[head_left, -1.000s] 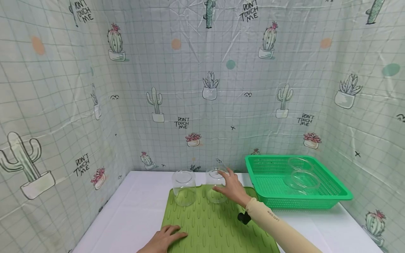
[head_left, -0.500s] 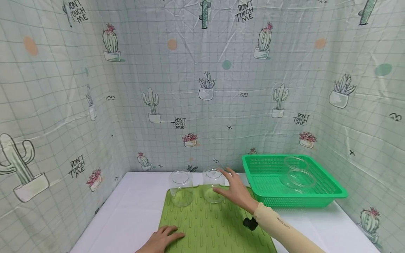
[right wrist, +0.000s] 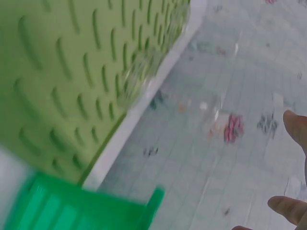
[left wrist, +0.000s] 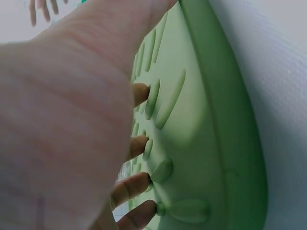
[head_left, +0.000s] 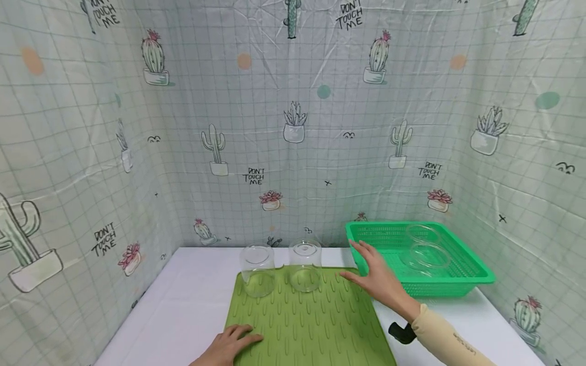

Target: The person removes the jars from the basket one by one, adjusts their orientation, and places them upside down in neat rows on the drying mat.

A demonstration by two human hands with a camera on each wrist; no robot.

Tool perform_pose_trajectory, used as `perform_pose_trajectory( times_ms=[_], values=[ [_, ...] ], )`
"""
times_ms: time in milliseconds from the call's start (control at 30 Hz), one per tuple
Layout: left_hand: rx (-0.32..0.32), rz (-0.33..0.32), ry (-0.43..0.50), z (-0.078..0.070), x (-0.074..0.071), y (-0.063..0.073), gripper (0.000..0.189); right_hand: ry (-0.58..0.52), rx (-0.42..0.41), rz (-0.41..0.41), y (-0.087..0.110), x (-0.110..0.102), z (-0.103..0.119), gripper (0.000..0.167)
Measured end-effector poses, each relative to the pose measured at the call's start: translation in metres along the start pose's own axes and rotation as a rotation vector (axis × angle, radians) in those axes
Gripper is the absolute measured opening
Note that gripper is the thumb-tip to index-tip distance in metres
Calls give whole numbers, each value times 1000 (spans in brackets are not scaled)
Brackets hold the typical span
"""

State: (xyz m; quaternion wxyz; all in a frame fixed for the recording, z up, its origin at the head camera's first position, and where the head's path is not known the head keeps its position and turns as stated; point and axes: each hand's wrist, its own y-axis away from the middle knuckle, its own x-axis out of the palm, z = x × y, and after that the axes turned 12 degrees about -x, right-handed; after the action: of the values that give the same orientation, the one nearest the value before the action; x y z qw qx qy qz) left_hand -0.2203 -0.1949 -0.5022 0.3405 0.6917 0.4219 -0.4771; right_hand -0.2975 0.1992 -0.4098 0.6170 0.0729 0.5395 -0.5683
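Standing at the far edge of the green mat point(head_left: 311, 325), two clear tumblers point(head_left: 258, 274) are fronted by open surface, nothing grasped by the spread right hand point(head_left: 381, 282) near the basket point(head_left: 441, 288) or the left hand point(head_left: 229, 344).

A cream sleeve point(head_left: 440, 333) with lettering point(head_left: 464, 344) too blurred to read adjoins a black fitting point(head_left: 401, 333).

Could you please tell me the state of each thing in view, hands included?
Olive-green ribbed mat: flat.
Green rectangular plastic basket: upright.
Two clear cylindrical cups on mat: apparently upside down.
Clear round cups in basket: rims apparently upward.
Left hand: resting on mat.
Right hand: fingers apart, holding nothing.
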Motion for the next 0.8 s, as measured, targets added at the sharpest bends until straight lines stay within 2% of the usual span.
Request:
perform_pose_trajectory(
  times_ms=[267, 800],
  values=[
    [-20, 10, 6, 0, -1, 1, 70, 59, 44, -72, 18, -34, -31, 84],
    [-14, 5, 21, -1, -1, 1, 69, 146, 177, -102, 35, -70, -69, 92]
  ],
)
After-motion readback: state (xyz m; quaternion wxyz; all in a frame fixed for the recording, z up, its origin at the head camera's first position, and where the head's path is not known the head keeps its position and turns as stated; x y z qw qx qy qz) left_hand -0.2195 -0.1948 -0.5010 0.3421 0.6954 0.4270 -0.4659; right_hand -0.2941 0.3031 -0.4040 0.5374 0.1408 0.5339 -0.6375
